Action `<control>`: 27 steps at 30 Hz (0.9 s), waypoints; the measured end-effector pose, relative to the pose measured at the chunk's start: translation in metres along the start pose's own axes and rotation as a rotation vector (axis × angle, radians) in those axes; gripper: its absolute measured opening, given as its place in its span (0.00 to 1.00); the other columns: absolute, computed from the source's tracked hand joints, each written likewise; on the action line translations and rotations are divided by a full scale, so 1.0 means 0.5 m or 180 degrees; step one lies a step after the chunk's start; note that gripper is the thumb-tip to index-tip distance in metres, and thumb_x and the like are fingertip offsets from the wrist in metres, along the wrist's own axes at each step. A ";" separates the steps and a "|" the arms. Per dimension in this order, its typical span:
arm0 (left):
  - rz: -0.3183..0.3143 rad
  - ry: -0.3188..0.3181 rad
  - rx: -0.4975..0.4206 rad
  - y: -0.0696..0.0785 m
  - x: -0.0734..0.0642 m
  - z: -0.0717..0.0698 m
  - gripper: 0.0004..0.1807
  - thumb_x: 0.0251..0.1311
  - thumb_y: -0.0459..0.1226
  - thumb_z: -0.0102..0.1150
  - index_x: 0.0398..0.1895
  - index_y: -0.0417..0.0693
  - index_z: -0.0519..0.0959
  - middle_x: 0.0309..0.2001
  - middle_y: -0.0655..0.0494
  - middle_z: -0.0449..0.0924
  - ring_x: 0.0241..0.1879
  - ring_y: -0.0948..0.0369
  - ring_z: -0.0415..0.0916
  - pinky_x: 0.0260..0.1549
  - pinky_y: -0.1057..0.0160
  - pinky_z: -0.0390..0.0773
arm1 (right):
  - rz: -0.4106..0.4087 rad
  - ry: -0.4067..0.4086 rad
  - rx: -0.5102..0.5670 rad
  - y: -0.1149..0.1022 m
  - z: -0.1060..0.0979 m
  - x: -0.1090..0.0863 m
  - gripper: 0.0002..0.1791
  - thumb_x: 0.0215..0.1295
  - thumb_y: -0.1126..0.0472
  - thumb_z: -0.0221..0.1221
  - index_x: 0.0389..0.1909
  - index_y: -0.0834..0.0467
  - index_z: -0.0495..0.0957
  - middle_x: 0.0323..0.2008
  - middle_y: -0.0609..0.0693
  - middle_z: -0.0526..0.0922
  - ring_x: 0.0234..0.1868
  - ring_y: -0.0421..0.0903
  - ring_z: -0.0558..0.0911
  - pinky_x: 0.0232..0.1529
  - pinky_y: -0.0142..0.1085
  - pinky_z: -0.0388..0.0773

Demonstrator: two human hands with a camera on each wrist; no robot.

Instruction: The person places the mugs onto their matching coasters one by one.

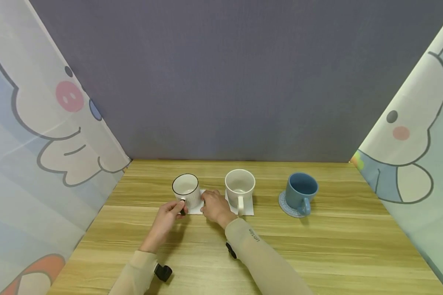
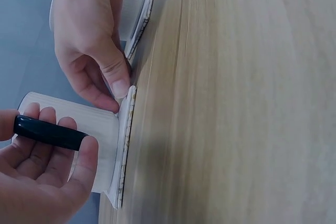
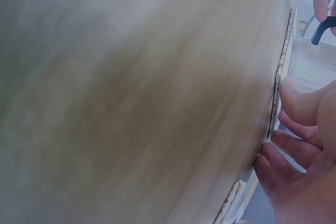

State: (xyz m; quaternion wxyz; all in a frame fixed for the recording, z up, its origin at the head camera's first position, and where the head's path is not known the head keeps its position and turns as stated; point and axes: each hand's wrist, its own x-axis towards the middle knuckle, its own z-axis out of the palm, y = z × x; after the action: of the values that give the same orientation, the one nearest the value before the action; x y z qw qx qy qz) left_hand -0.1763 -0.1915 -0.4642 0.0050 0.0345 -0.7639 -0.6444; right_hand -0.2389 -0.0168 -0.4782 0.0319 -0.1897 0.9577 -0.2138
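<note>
A white ribbed mug (image 1: 192, 199) with a dark rim is upright over a white square coaster (image 1: 197, 211). My left hand (image 1: 168, 217) grips its black handle (image 2: 50, 132), fingers and thumb curled round it in the left wrist view. On the mug's right side, my right hand (image 1: 215, 208) holds the coaster's near right edge, with the thumb (image 3: 292, 98) on the rim of the coaster and the fingers beside it. The coaster's patterned edge (image 2: 126, 145) shows from the side. Part of the coaster is hidden under the mug and the right hand.
Just right of my right hand, a plain white mug (image 1: 240, 188) sits on another white square coaster (image 1: 248, 207), handle toward me. Farther right, a blue mug (image 1: 299, 198) stands on a round blue coaster (image 1: 288, 210). A grey panel (image 1: 240, 82) rises behind the wooden table (image 1: 339, 229).
</note>
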 end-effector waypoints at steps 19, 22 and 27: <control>-0.0002 -0.0321 0.0370 0.017 0.005 -0.011 0.19 0.79 0.41 0.47 0.38 0.32 0.78 0.40 0.47 0.79 0.45 0.53 0.77 0.50 0.50 0.82 | -0.0281 0.0093 -0.0343 -0.022 -0.021 -0.032 0.07 0.66 0.56 0.68 0.37 0.54 0.81 0.39 0.48 0.85 0.44 0.49 0.82 0.38 0.42 0.83; 0.0103 -0.0213 0.0740 0.020 0.007 -0.012 0.19 0.78 0.41 0.48 0.37 0.34 0.79 0.35 0.48 0.79 0.40 0.54 0.78 0.43 0.54 0.83 | -0.0342 0.0104 -0.0324 -0.031 -0.037 -0.044 0.08 0.68 0.54 0.66 0.33 0.52 0.79 0.35 0.47 0.83 0.40 0.47 0.83 0.35 0.40 0.81; 0.0438 -0.0054 0.1784 0.032 0.007 -0.019 0.19 0.78 0.42 0.50 0.27 0.42 0.77 0.21 0.54 0.69 0.22 0.59 0.66 0.23 0.62 0.67 | -0.0507 0.0178 -0.0274 -0.048 -0.071 -0.068 0.12 0.71 0.52 0.63 0.28 0.51 0.76 0.27 0.43 0.78 0.31 0.43 0.80 0.25 0.36 0.75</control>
State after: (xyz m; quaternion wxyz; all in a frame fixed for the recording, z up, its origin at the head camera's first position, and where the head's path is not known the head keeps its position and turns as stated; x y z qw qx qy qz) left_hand -0.1799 -0.1986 -0.4471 0.0326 -0.0228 -0.9127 -0.4066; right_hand -0.2043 -0.0099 -0.4368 -0.0202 -0.2604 0.9484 -0.1796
